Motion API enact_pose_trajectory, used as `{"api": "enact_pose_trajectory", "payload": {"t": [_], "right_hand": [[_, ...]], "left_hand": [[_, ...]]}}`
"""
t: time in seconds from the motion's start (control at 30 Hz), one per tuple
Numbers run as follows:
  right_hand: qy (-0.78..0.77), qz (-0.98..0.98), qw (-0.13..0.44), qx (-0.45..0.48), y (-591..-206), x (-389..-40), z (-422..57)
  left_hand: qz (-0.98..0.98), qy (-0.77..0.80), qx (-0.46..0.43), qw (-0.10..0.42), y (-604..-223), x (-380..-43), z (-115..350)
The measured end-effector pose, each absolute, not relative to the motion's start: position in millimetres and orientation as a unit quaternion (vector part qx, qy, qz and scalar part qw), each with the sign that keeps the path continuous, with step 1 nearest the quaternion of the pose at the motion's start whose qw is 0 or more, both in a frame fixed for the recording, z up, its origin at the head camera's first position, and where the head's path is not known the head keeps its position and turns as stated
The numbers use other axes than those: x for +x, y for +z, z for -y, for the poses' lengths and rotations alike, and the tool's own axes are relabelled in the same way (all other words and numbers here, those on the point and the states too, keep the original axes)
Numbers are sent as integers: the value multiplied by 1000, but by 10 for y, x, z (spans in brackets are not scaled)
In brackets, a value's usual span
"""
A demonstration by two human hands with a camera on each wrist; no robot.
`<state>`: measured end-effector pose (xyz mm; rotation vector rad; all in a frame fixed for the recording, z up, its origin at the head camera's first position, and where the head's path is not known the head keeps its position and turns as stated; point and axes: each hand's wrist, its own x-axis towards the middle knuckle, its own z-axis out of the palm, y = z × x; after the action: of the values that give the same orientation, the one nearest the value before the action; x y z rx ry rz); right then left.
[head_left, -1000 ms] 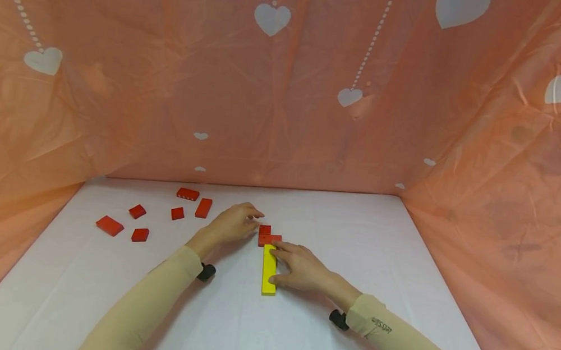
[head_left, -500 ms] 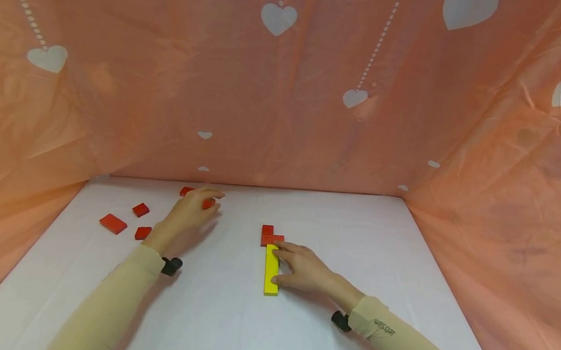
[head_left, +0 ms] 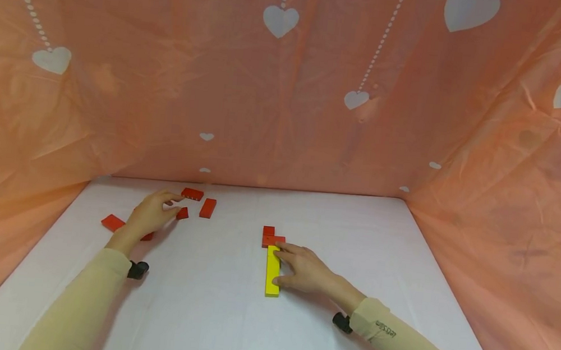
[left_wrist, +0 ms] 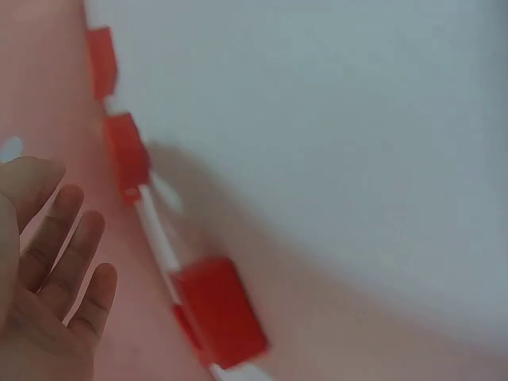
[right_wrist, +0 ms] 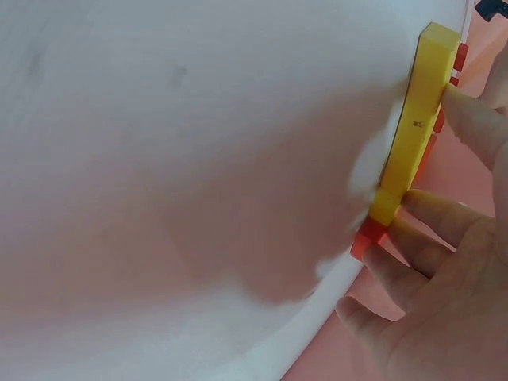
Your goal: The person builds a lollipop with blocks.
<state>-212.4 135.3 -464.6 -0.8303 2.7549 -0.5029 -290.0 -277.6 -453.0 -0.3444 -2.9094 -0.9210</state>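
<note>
In the head view, my left hand (head_left: 151,213) reaches over the left part of the table, its thumb and forefinger extended close to a small red block (head_left: 182,213). Whether they touch it I cannot tell. The left wrist view shows that hand (left_wrist: 36,321) with its fingers loosely bent, apart from the red blocks. My right hand (head_left: 304,270) rests against a long yellow bar (head_left: 272,275), fingertips near its far end and thumb lower on the same side. A red block (head_left: 270,240) lies across the bar's far end, with a smaller red block (head_left: 268,230) behind it.
Two red blocks lie farther back, one with white dots (head_left: 192,193) and one plain (head_left: 208,208). Another red block (head_left: 112,222) lies at the left, and one (head_left: 147,236) is partly hidden by my left hand. A hanging cloth (head_left: 276,112) borders the white table (head_left: 207,303).
My left hand has moved left from beside the central red blocks, passing over the plain red block, to the small red block. The right hand has stayed at the yellow bar.
</note>
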Motion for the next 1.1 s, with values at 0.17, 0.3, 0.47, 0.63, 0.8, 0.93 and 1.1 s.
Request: {"api": "enact_pose_trajectory", "payload": {"t": [0.17, 0.3, 0.47, 0.63, 0.8, 0.93, 1.1], "right_hand": [[-171, -938, 111, -281, -4636, -2116, -1352], [-172, -937, 111, -283, -4641, -2117, -1354], [-169, -938, 112, -281, -4653, -2131, -1350], [-165, -940, 112, -278, -4659, -2135, -1359], [-166, -939, 112, -279, -4655, -2125, -1356], [-165, -940, 112, -278, -4653, -2120, -1354], [-168, -940, 112, -277, -4639, -2119, -1353]], "left_hand": [[947, -302, -108, 8, -4580, -2895, 2863], [950, -293, -109, -3, -4613, -2911, 2863], [952, -283, -120, -2, -4599, -2909, 2819], [950, -283, -129, 2, -4613, -2920, 2793], [949, -288, -132, 8, -4642, -2925, 2798], [948, -289, -132, 13, -4658, -2925, 2801], [943, -302, -136, 31, -4645, -2915, 2790]]}}
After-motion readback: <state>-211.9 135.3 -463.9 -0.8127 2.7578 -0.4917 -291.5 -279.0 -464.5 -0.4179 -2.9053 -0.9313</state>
